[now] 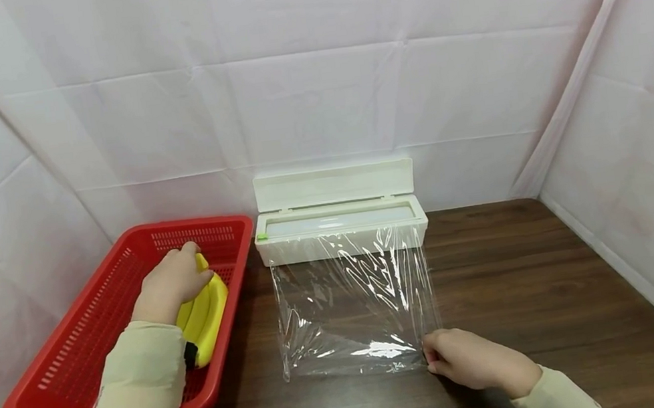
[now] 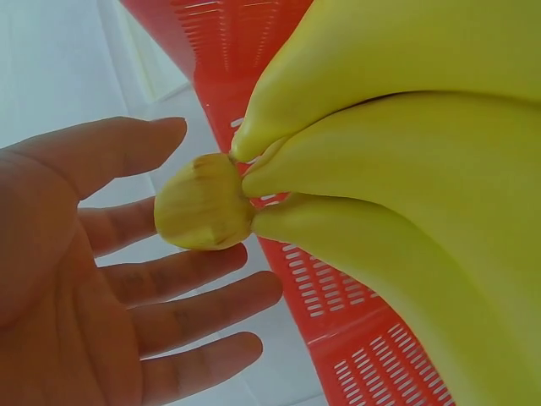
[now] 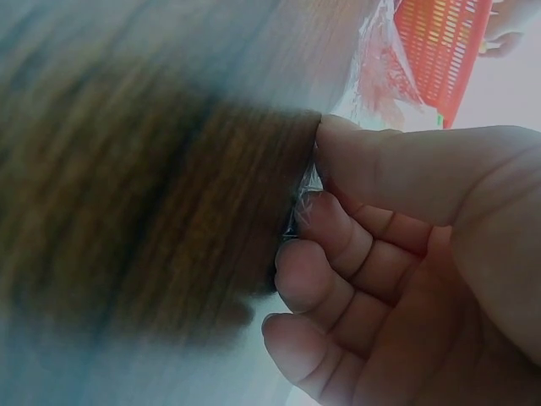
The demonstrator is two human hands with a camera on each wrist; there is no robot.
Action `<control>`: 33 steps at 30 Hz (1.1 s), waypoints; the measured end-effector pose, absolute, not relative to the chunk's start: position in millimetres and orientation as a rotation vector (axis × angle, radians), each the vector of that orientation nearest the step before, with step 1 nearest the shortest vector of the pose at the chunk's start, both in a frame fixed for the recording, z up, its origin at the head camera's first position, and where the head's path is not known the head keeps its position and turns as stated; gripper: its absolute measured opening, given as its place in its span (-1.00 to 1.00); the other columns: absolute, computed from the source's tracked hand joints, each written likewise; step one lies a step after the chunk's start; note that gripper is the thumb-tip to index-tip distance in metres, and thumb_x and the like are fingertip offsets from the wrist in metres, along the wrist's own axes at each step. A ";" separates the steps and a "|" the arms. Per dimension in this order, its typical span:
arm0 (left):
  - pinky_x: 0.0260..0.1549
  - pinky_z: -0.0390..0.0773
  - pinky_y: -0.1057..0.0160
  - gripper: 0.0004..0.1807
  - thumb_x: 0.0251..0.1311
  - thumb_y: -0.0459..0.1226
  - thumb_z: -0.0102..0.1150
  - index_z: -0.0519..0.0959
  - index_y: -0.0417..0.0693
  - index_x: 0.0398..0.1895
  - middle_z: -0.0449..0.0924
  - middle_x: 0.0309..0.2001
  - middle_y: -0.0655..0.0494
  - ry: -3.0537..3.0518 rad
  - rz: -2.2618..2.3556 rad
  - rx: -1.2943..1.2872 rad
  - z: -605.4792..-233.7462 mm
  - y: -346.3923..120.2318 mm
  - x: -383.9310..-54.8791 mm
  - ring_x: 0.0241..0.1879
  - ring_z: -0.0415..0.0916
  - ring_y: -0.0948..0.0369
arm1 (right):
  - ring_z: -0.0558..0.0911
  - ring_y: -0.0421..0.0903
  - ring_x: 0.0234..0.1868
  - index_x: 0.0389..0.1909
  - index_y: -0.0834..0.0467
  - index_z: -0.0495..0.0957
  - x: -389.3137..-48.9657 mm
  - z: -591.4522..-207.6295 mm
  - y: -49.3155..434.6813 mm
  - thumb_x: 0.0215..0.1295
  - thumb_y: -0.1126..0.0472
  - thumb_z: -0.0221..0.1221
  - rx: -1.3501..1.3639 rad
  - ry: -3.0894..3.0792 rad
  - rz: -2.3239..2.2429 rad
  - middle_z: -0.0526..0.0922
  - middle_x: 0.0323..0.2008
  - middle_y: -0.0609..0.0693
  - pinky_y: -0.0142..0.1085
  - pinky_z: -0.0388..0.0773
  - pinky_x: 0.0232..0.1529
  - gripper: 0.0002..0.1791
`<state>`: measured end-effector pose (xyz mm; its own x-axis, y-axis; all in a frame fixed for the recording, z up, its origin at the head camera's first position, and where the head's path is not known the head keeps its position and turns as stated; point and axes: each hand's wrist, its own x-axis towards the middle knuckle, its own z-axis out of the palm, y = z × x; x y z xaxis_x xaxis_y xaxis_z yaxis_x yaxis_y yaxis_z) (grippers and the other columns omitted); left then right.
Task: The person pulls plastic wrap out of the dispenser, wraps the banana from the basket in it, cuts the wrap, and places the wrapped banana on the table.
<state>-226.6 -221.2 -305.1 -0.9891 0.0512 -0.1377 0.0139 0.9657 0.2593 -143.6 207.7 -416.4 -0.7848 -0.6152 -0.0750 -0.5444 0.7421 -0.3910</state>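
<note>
A bunch of yellow bananas (image 1: 213, 318) with a black tip lies in the red basket (image 1: 70, 341) on the left. My left hand (image 1: 171, 283) is over its stem end. In the left wrist view the stem (image 2: 203, 203) sits between the thumb and the extended fingers, with the thumb apart from it. My right hand (image 1: 472, 359) pinches the near right corner of a clear sheet of cling film (image 1: 358, 315). That sheet stretches toward me from a white cling film dispenser (image 1: 264, 255), whose lid (image 1: 334, 186) stands raised.
Dark wood-grain tabletop (image 1: 503, 264) extends to the right of the film. White cloth (image 1: 315, 97) hangs behind and on both sides. A small green piece (image 1: 262, 237) sits at the dispenser's left end, close to the basket's rim.
</note>
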 end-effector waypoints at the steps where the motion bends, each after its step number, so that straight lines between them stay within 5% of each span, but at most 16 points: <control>1: -0.05 0.46 -0.21 -0.36 0.24 -0.16 0.05 0.17 -0.37 0.26 0.38 0.06 -0.41 2.977 0.386 0.049 -304.8 -221.4 -226.8 -0.01 0.41 -0.15 | 0.26 -0.37 -0.56 -0.56 0.01 0.36 -143.8 -416.4 207.7 0.19 0.27 0.22 -0.920 2.741 -0.524 0.33 -0.60 -0.25 -0.44 0.26 -0.50 -0.76; 15: -0.36 0.54 0.05 -0.57 0.25 -0.21 0.03 0.35 -0.33 0.07 0.51 -0.19 -0.24 3.046 0.364 0.030 -301.9 -222.5 -227.3 -0.29 0.44 0.02 | 0.25 -0.37 -0.56 -0.58 0.00 0.35 -144.6 -416.6 207.7 0.17 0.28 0.22 -0.939 2.752 -0.527 0.31 -0.61 -0.26 -0.45 0.25 -0.50 -0.74; 33: -0.38 0.50 0.07 -0.63 0.18 -0.24 0.04 0.37 -0.36 -0.06 0.50 -0.33 -0.18 3.057 0.427 0.024 -297.6 -223.8 -225.0 -0.36 0.43 0.03 | 0.25 -0.37 -0.56 -0.58 0.01 0.36 -146.2 -417.5 208.0 0.19 0.27 0.21 -0.928 2.738 -0.534 0.32 -0.61 -0.26 -0.45 0.26 -0.50 -0.75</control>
